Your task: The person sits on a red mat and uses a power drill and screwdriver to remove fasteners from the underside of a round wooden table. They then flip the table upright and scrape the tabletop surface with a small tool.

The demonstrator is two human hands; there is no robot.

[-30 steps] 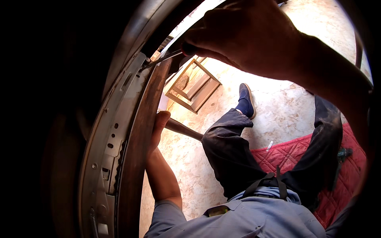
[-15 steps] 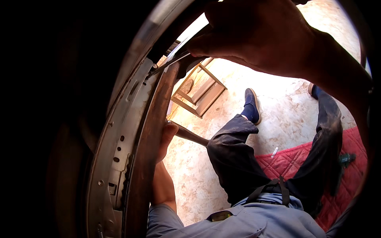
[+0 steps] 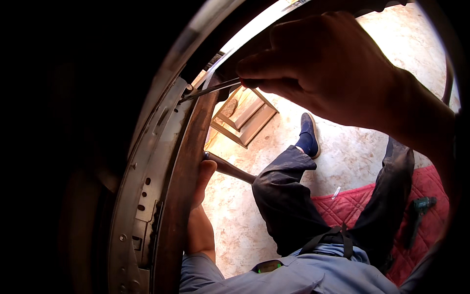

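My right hand is closed on what looks like a screwdriver, its handle mostly hidden in the fingers. The thin metal shaft crosses a brown strip. Its tip meets a pale metal frame with several holes, close beside a small round pin. Behind the strip's right edge is my left hand; its thumb points up, and the strip hides the other fingers. A dark, smooth rod runs from just above that thumb to my knee.
A slatted wooden frame lies on the stained pale floor. Beneath my legs is a red quilted mat, with a green-and-black power drill on its right part. A small white piece lies by the mat's edge. Deep shadow fills the left.
My right hand has come down and slightly right, bringing more of the tool's shaft into sight. The left hand keeps its place by the strip. My view has shifted slightly.
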